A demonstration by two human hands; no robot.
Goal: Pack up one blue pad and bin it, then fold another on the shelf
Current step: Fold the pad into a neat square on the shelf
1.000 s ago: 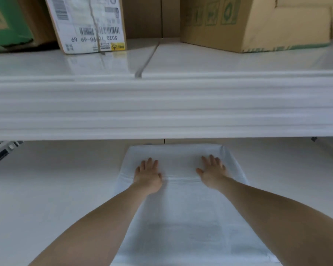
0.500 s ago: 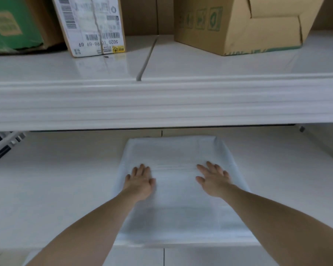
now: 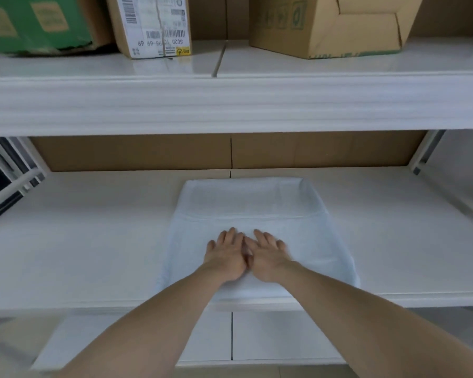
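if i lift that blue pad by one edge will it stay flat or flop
It would probably flop: the blue pad lies thin and limp on the shelf, with a soft fold line across it. It looks light, since the left hand and right hand press it flat. On that glossy surface it may slide when pushed.

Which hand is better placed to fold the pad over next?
Neither, really: left hand and right hand lie flat, side by side, mid-pad. The right has slightly more pad beside it.
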